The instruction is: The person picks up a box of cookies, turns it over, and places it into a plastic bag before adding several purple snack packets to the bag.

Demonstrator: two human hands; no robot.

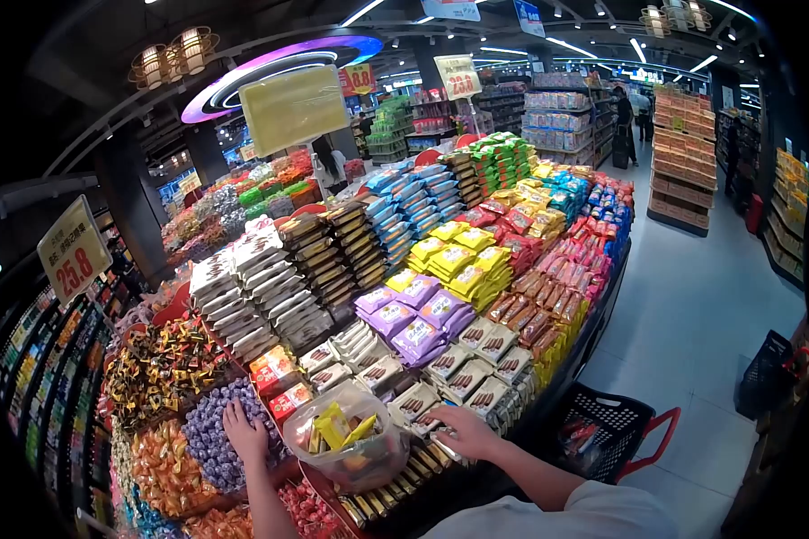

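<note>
My left hand (pixel 245 433) lies with fingers stretched out on a heap of purple-wrapped candies (pixel 216 420). It holds nothing that I can see. My right hand (pixel 466 433) rests at the front of stacked pale snack packets (pixel 466 378) printed with brown bars, its fingers apart and touching the nearest ones. Between the hands stands a clear plastic tub (pixel 360 467), with several yellow packets (pixel 337 426) inside. Purple packets (pixel 417 314) are piled just beyond it. Red-orange packs (pixel 276 372) sit left of the tub, and gold-edged packets (pixel 409 490) lie in rows below.
A black shopping basket (pixel 607 409) with a red handle stands on the floor at the right of the display. Orange-wrapped candies (pixel 166 467) fill the bin at the left. Price signs (pixel 75 251) rise over the goods. Shelves (pixel 683 162) line the aisle, with people farther back.
</note>
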